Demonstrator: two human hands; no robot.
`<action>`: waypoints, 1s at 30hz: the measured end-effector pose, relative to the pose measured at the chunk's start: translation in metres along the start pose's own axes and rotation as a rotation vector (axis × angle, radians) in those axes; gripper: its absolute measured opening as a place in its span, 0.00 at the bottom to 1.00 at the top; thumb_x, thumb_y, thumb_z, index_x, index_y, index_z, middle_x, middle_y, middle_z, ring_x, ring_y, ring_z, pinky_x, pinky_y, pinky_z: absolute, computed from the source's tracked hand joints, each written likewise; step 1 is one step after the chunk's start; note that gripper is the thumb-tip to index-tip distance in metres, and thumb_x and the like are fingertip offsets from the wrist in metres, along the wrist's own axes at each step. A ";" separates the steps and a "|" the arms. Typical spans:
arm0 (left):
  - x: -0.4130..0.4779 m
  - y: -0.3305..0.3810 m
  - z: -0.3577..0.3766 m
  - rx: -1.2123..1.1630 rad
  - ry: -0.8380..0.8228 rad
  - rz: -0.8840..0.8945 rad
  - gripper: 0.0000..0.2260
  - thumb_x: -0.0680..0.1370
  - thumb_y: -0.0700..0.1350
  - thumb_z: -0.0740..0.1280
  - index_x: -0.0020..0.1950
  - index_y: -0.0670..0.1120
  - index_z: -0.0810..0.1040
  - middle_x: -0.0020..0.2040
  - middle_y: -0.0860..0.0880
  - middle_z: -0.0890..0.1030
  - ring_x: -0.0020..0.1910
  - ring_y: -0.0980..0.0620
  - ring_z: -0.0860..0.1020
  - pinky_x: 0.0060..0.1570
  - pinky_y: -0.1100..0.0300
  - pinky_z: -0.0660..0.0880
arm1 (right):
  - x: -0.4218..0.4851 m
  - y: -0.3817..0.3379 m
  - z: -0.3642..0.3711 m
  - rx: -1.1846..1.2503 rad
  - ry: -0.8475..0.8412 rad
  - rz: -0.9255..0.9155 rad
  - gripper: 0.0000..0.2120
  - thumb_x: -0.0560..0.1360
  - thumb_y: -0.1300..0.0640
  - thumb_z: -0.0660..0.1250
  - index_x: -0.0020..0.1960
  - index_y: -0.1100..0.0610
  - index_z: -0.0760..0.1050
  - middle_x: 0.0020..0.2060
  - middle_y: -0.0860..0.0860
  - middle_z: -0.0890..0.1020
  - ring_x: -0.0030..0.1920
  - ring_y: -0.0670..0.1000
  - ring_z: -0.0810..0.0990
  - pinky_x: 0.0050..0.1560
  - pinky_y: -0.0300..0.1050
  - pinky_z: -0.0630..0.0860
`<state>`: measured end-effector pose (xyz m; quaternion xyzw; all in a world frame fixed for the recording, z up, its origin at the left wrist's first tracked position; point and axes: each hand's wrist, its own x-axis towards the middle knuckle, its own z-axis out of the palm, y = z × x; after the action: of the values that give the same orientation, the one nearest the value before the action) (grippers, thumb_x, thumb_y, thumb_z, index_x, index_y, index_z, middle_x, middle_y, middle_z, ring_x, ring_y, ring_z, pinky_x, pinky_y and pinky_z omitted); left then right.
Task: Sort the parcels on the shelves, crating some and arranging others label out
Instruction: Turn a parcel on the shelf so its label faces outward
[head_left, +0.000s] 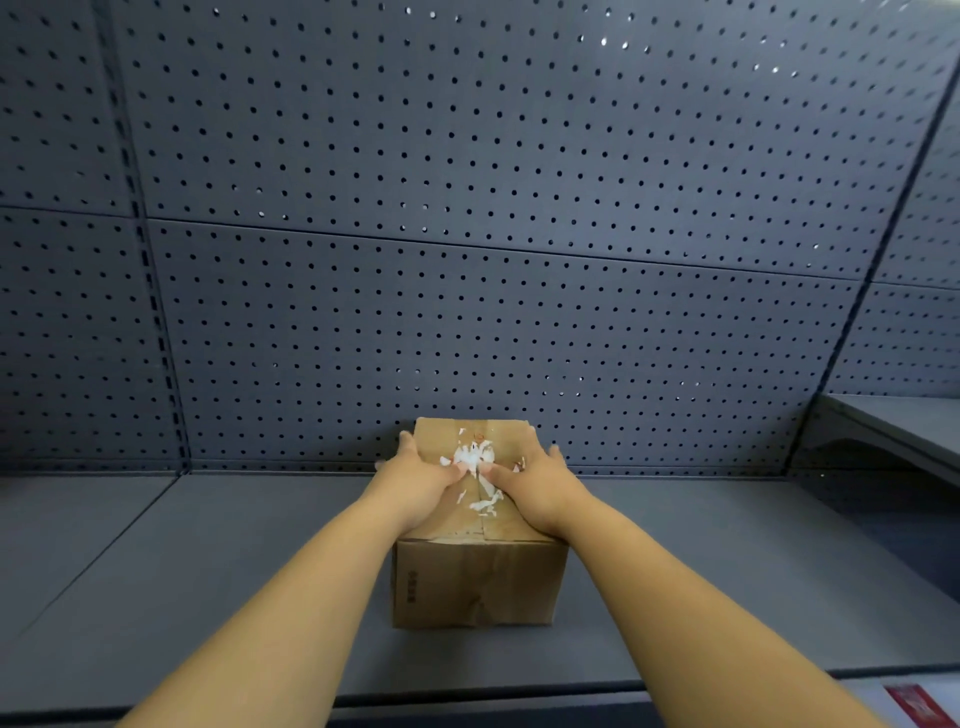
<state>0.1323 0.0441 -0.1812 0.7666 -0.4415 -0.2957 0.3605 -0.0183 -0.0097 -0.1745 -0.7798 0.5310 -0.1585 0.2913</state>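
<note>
A brown cardboard parcel (475, 582) stands on the grey shelf (208, 571), close to the pegboard back wall. Its top bears the torn white remains of a label (475, 460). My left hand (415, 488) lies on the left part of the top, fingers reaching over the far left edge, thumb pointing inward. My right hand (535, 493) lies on the right part of the top in the same way, its thumb nearly meeting the left thumb at the label scraps. The near face of the parcel shows small dark print and a crease.
A dark perforated back panel (493, 260) rises behind the shelf, with an upright slotted post (150, 291) at the left. A second grey shelf (898, 431) juts in at the right, higher up. A red tag (911, 704) sits on the shelf's front lip.
</note>
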 end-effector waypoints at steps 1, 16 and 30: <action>-0.001 0.000 -0.001 -0.046 0.003 -0.020 0.42 0.76 0.59 0.65 0.79 0.48 0.42 0.76 0.43 0.63 0.68 0.41 0.70 0.64 0.51 0.71 | 0.000 0.002 0.000 0.034 0.012 0.000 0.41 0.78 0.39 0.60 0.79 0.51 0.39 0.77 0.59 0.59 0.72 0.58 0.67 0.67 0.52 0.67; -0.041 0.009 -0.026 -0.415 0.173 0.219 0.31 0.76 0.56 0.68 0.76 0.51 0.61 0.69 0.49 0.72 0.63 0.46 0.74 0.60 0.48 0.73 | -0.030 -0.008 -0.036 0.615 0.276 -0.080 0.35 0.77 0.47 0.66 0.77 0.59 0.55 0.67 0.55 0.70 0.54 0.55 0.80 0.29 0.32 0.76; -0.074 0.002 -0.027 -0.510 0.221 0.429 0.25 0.62 0.69 0.65 0.50 0.57 0.64 0.61 0.46 0.70 0.61 0.48 0.74 0.61 0.47 0.73 | -0.051 -0.014 -0.039 0.771 0.338 -0.132 0.13 0.80 0.45 0.58 0.47 0.54 0.63 0.48 0.55 0.71 0.44 0.50 0.69 0.47 0.52 0.72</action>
<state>0.1196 0.1173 -0.1545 0.5692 -0.4628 -0.2294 0.6397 -0.0497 0.0297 -0.1320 -0.6091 0.4220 -0.4894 0.4598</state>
